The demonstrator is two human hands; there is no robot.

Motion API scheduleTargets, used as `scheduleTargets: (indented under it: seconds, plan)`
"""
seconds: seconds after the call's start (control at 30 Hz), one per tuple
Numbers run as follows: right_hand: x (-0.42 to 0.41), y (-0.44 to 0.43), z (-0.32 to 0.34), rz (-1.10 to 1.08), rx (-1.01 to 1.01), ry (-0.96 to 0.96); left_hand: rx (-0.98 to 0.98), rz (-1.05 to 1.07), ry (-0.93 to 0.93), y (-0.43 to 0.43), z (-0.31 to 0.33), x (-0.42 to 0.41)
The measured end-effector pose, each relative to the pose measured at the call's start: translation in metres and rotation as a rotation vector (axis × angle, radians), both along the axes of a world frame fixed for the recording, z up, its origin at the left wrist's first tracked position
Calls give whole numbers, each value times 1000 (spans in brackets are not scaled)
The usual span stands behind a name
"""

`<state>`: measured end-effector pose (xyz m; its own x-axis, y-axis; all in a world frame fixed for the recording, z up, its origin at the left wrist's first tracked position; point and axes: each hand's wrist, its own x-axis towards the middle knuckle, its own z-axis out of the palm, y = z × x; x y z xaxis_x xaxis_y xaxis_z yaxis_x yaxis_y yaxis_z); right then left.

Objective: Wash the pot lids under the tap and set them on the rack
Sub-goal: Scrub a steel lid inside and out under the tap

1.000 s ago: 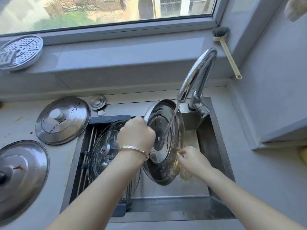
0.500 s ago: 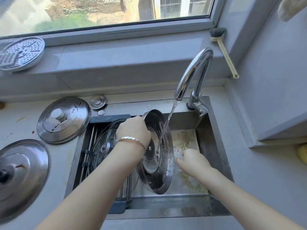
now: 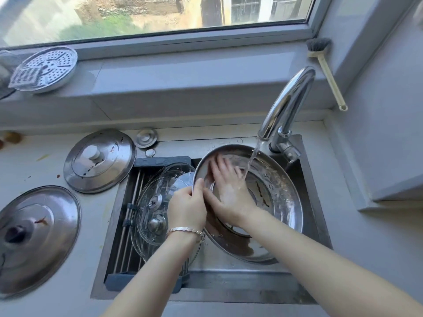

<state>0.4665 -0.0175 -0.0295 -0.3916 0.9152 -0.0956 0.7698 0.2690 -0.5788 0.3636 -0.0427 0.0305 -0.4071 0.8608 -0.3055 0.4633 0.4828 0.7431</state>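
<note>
1 lid [image 3: 282, 193] tilted, underside up; left hand [image 3: 187, 208] grips rim, right hand [image 3: 227, 191] flat inside

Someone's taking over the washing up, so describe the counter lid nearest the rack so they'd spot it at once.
Find the sink under the window; the counter on its left holds two steel lids. It is the farther one, beside the back corner of the rack. Its knob is pale, while the bigger, nearer lid has a dark knob.

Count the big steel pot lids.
3. Held lid under the tap; middle lid on the counter beside the rack; left lid at the counter's edge. Glass lids may hide more.
</note>
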Motion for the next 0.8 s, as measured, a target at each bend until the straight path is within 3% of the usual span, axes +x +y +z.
scheduleTargets:
  seconds: [0.1,0.17,0.4,0.53,0.6,0.8]
  plan:
    - [9,-20,1,388,20,-13,33,86,-63,3,-11,-10]
    - [15,-20,-1,472,47,-55,26,95,-78,3,-14,-12]
    - [25,22,-4,77,-21,-174,28,32,-42,-3,-6,0]
    - [10,-2,3,318,54,-86,28,66,-99,-3,-10,0]
    - [11,-2,2,379,64,-134,18,72,-106,-4,-11,-1]
    - [51,24,-19,-75,-46,-240,76,68,-52,-8,-1,-6]
